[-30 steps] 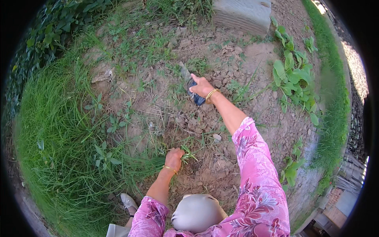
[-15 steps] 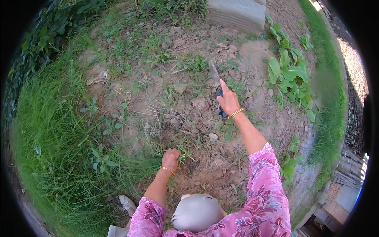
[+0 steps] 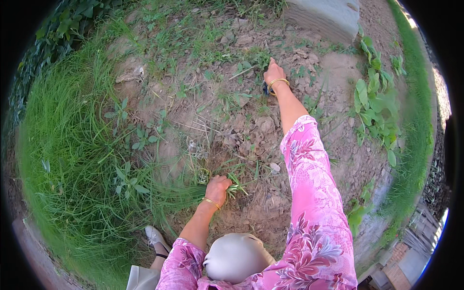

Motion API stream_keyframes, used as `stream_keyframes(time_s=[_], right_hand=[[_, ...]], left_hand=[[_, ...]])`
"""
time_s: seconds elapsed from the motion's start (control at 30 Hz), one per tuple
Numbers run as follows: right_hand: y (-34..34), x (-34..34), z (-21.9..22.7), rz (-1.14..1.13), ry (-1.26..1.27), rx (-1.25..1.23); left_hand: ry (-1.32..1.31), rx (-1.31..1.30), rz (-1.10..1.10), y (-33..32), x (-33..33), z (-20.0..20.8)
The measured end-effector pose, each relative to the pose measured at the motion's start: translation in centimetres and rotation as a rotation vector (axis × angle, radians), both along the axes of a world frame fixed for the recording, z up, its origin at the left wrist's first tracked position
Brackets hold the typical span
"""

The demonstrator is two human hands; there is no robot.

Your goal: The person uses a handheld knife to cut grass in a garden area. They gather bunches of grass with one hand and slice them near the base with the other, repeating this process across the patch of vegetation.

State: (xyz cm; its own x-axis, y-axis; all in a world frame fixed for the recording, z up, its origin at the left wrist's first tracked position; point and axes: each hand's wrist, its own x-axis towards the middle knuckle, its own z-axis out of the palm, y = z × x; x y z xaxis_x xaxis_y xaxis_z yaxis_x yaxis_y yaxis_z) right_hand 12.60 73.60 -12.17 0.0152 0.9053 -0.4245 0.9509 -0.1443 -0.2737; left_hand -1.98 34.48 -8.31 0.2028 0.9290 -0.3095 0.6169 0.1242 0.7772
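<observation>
Low over the soil, my left hand (image 3: 218, 187) is closed around a bunch of long, thin green grass (image 3: 174, 198). Its pale cut-looking ends (image 3: 237, 187) stick out on the right of the fist, and the long blades trail off to the left. My right arm is stretched far forward, and the right hand (image 3: 275, 72) is closed on a knife. Only a bit of the knife's dark blue handle (image 3: 266, 90) shows beside the wrist. The blade cannot be made out, and low weeds (image 3: 258, 59) are next to the fingers.
Tall, dense grass (image 3: 72, 169) fills the left side. A pale stone block (image 3: 324, 19) lies at the far right, with broad-leaved plants (image 3: 374, 101) below it. Dry clods and stalks (image 3: 232, 140) cover the ground between my hands. My light shoe (image 3: 155, 238) is at lower left.
My right hand has gone farther forward with the knife, whose blade was visible before. The left hand keeps its grip on the grass. The whole view has shifted a little.
</observation>
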Motion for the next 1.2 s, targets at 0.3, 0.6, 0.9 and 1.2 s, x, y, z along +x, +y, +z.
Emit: stream_keyframes(time_s=[0.3,0.6,0.9,1.2], right_hand=[[-4.6,-0.5,0.6,0.031,0.266,-0.094],[-11.6,1.3,6.8,0.246,0.424,-0.399],[-10.0,4.5,7.0,-0.362,1.087,-0.312],[-10.9,-6.6,2.3,-0.426,1.097,-0.39]], left_hand=[[-0.023,0.014,0.04,-0.6,0.5,-0.5],[-0.022,-0.034,-0.004,-0.7,0.2,-0.6],[0.03,0.006,-0.016,-1.0,0.1,-1.4],[0.01,0.012,0.037,-1.4,-1.0,-1.3]])
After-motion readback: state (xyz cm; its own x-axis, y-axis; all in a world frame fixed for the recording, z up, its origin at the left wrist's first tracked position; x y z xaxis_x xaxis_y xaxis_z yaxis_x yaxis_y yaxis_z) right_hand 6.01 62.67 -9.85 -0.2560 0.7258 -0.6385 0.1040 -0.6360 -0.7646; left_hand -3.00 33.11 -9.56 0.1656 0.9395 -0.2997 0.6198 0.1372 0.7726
